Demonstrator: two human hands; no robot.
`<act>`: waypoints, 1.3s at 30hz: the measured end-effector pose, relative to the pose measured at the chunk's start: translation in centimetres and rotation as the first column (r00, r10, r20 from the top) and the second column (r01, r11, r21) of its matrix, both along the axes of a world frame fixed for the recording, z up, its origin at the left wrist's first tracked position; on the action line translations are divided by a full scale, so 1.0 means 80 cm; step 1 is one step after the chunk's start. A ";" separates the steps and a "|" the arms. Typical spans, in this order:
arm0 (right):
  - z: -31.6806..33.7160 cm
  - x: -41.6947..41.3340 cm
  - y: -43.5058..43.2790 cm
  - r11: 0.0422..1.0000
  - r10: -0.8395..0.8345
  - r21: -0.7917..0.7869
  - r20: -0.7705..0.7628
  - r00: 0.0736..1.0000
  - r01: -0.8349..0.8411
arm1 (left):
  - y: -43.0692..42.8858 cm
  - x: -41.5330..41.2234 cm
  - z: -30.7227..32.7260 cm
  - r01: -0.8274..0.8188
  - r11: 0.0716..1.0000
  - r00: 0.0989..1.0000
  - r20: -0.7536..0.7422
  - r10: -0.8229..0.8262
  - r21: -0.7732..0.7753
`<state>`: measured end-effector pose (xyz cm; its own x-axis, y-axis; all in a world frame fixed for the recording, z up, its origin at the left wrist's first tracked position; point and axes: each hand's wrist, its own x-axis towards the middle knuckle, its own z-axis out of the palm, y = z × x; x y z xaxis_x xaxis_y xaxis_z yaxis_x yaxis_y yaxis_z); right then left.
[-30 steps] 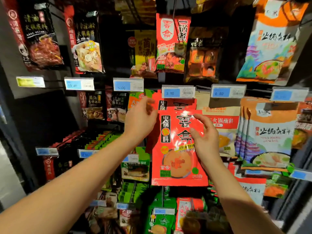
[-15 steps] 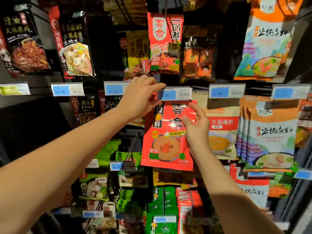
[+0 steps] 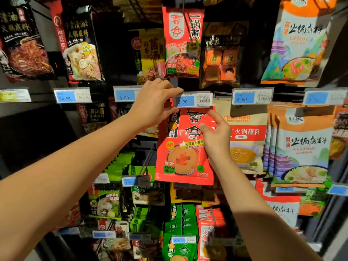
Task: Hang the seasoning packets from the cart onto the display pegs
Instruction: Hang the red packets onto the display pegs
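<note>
Right hand, centre-right of frame: thumb flat on the printed front of the red seasoning packet, index finger running up its right edge, remaining fingers hidden behind it, so a pinch grip on the upper right side. Left hand, just left of centre: index finger lying along the top of the 3.90 price label, thumb tucked under its left end at the packet's top-left corner; it appears to grip the label's end, though whether it also catches the packet's corner cannot be told. Packet hangs upright in mid-frame, its top edge tucked behind the label. The peg and hang hole are hidden, so whether it is threaded cannot be told. Judgement: a thin, glossy pouch, light, pliable, likely slippery and prone to buckle if pushed from low down. Best held near the top seam on both sides of the hole, keeping that strip flat. To the right, a beige dipping-sauce packet hangs just beside. Above, another red packet. Cart not in view.
</note>
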<state>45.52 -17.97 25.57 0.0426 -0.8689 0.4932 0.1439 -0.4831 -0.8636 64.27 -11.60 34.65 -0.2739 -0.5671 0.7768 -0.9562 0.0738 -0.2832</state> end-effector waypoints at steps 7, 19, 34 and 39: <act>-0.006 0.005 -0.002 0.965 -0.239 -0.184 -0.323 0.916 0.187 | -0.001 0.002 -0.001 0.002 1.000 1.000 0.007 -0.002 0.002; -0.015 0.026 -0.037 0.881 -0.469 -0.408 -0.688 0.553 0.240 | 0.006 -0.008 -0.006 -0.054 0.998 0.998 -0.024 0.055 0.020; -0.076 -0.102 0.040 0.995 -0.043 -0.094 -0.677 0.735 -0.027 | 0.044 -0.085 -0.059 -0.049 0.999 0.950 -0.308 0.051 0.013; -0.108 -0.208 0.079 0.989 -0.141 -0.055 -0.593 0.793 0.135 | 0.031 -0.179 -0.135 0.255 0.956 0.834 -0.533 -0.142 0.145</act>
<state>28.91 -11.68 16.93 0.2098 -0.8834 0.4189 -0.4646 -0.4671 -0.7523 49.98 -9.11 23.83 0.0068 -0.7032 0.7110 -0.9171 0.2791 0.2847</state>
